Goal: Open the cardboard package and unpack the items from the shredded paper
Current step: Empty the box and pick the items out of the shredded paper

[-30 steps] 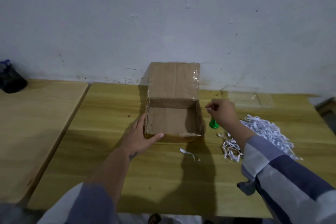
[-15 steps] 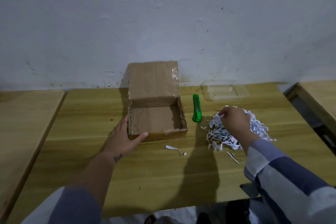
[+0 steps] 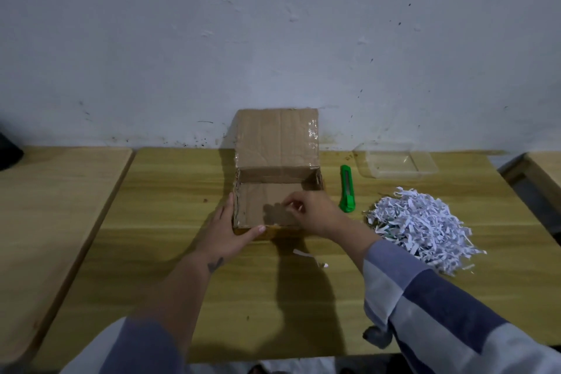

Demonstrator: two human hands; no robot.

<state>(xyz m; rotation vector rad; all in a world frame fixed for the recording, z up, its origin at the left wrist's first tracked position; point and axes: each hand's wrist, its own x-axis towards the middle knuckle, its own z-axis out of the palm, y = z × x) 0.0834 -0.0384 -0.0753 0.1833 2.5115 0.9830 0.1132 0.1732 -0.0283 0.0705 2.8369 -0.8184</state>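
Note:
The open cardboard box (image 3: 258,202) stands on the wooden table (image 3: 170,209), its lid flap upright against the wall. Its brown floor looks bare. My left hand (image 3: 226,234) grips the box's front left corner, thumb along the front wall and fingers along the left side. My right hand (image 3: 315,215) reaches over the front right wall into the box, fingertips pinched together just above the floor; whether they hold anything is hidden. A heap of white shredded paper (image 3: 422,225) lies on the table to the right of the box.
A green utility knife (image 3: 346,188) lies between box and paper heap. A clear plastic container (image 3: 394,161) sits at the back right. Loose paper strips (image 3: 303,253) lie before the box. Another table (image 3: 45,206) adjoins on the left, with a dark object (image 3: 7,152) at its far edge.
My right hand has left the shredded paper heap and come back left into the box. My left hand has stayed on the box's front left corner.

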